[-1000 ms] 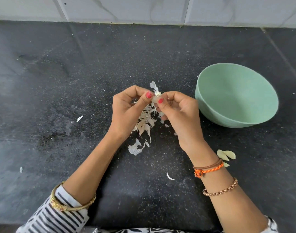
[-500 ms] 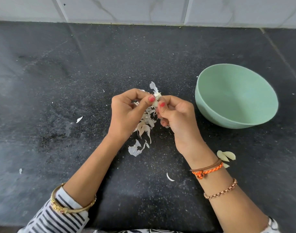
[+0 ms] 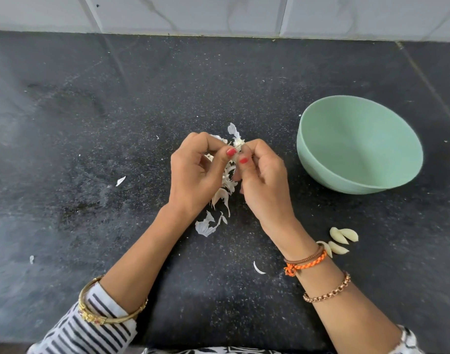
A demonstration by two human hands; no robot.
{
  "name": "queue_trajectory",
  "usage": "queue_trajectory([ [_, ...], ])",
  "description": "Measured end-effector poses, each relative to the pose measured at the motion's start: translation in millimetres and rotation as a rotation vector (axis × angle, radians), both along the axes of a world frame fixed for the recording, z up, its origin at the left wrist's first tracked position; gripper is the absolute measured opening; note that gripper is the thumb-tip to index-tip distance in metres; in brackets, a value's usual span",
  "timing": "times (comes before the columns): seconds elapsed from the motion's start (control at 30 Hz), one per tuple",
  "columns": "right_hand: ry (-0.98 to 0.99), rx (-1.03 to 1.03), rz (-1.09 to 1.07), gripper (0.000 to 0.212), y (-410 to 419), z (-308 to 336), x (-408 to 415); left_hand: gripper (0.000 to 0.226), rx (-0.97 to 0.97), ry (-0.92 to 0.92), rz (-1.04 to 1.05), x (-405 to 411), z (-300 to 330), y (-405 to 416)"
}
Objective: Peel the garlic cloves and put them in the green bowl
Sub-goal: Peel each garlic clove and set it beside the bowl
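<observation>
My left hand (image 3: 196, 175) and my right hand (image 3: 263, 182) meet over the middle of the black counter, fingertips pinched together on a small garlic clove (image 3: 238, 144) with papery skin sticking up from it. Most of the clove is hidden by my fingers. Under and between the hands lies a heap of white garlic skins (image 3: 219, 198). Three peeled cloves (image 3: 342, 240) rest on the counter just right of my right wrist. The green bowl (image 3: 407, 154) stands to the right of my hands, tilted toward me, with nothing visible inside.
The black stone counter (image 3: 116, 111) runs back to a white tiled wall (image 3: 219, 14). Stray skin flakes lie at the left (image 3: 120, 180), far left (image 3: 31, 259) and near my right forearm (image 3: 258, 268).
Both hands stayed together on the clove, shifting slightly. My right fingers curled in tighter and the thumbs moved closer over the clove. The bowl and peeled cloves did not move.
</observation>
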State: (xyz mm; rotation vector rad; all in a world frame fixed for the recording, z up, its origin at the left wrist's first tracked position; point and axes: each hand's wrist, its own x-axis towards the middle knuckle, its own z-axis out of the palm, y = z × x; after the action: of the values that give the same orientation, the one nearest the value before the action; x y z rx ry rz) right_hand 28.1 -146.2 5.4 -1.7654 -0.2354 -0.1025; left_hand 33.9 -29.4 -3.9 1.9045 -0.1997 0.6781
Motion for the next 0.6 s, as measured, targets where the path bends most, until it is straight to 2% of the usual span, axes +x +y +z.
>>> queue_trajectory([
  [0.1,0.040,0.069,0.020,0.017,-0.7,3.1,0.5,0.011,-0.185,0.111,-0.061,-1.4,5.6,-5.9],
  [0.23,0.194,0.253,0.062,0.020,-1.4,11.4,-0.2,0.012,-0.316,0.164,-0.154,1.8,6.7,-5.3],
  [0.33,0.079,0.213,-0.015,0.018,-0.4,7.7,-0.6,0.012,-0.260,0.112,-0.077,-0.4,2.3,-7.7],
  [0.47,-0.091,0.126,-0.158,0.020,3.3,-1.5,-0.3,0.017,-0.175,-0.100,-0.017,-5.5,-1.0,-11.7],
  [0.53,-0.085,0.178,-0.179,0.025,1.6,-1.5,1.6,0.020,-0.095,-0.198,-0.056,-10.2,-0.7,-17.4],
  [0.6,-0.033,0.247,-0.135,0.026,-0.4,-1.0,2.8,0.013,-0.051,-0.176,-0.071,-12.8,0.3,-23.3],
])
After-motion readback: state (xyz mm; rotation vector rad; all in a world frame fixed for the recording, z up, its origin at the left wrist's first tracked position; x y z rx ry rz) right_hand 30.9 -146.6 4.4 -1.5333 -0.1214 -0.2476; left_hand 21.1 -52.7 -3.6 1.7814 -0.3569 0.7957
